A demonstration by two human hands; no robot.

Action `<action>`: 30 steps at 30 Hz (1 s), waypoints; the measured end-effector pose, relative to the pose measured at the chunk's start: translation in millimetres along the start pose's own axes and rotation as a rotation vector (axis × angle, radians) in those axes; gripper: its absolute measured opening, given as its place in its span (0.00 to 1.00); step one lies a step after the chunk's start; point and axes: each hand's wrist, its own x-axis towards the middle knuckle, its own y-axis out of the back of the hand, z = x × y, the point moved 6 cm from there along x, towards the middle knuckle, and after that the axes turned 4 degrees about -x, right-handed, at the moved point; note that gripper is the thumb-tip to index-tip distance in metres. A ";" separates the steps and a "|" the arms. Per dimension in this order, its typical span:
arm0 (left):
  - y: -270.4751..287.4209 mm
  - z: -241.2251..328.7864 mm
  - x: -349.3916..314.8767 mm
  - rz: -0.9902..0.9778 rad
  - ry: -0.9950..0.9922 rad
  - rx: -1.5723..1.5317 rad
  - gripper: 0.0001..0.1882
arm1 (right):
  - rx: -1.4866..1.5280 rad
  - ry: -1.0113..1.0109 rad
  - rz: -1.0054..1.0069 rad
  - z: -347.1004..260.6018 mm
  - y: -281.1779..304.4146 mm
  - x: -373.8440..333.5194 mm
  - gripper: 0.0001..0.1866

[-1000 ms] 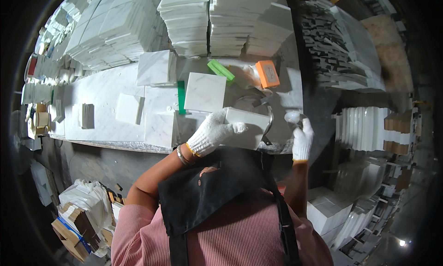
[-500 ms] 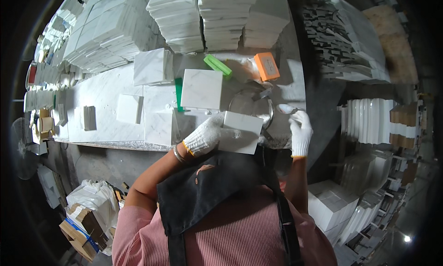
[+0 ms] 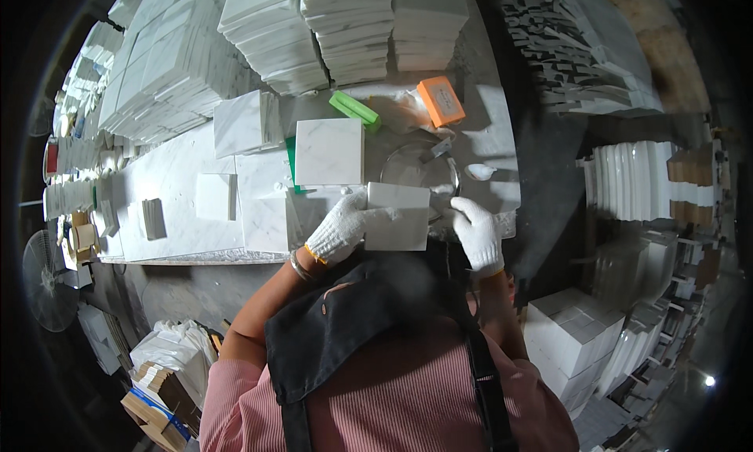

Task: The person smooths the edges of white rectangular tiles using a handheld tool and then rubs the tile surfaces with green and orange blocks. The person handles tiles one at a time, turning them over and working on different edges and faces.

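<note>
A white square marble tile (image 3: 408, 231) lies flat in my gloved left hand (image 3: 339, 229), whose fingers close on its left side. My right hand (image 3: 477, 234), also in a white knit glove, is just right of the tile, apart from it, with its fingers partly stretched out; nothing shows in it. Beyond the tile is a round metal dish (image 3: 384, 168) with a flat blade-like piece (image 3: 441, 149) at its rim. A small white scoop-like thing (image 3: 480, 172) rests on the table right of the dish. Another square tile (image 3: 329, 152) sits left of the dish.
Tall stacks of marble tiles (image 3: 349, 36) line the table's back. An orange box (image 3: 441, 102) and a bright green block (image 3: 353, 109) lie before them. More tiles (image 3: 265, 223) stand left. Boxes (image 3: 576, 326) stand right of me, and a fan (image 3: 51, 279) far left.
My right hand has left the white scoop-like thing and moved left and nearer, beside the held tile. The scoop stays on the table. The whole view has shifted slightly.
</note>
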 end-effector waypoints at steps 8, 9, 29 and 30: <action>0.7 -0.4 4.8 -0.023 0.009 0.012 0.17 | 0.039 0.042 -0.069 -12.9 10.8 36.5 0.09; 0.6 1.4 5.1 -0.023 0.004 0.033 0.17 | 0.007 0.058 -0.095 -17.2 8.7 38.8 0.09; 3.4 -17.6 21.2 -0.016 -0.010 0.093 0.17 | 0.080 0.175 -0.039 -67.0 27.2 23.2 0.09; 2.2 -14.5 19.7 -0.013 -0.023 0.080 0.16 | 0.026 0.193 -0.017 -66.8 29.8 23.0 0.09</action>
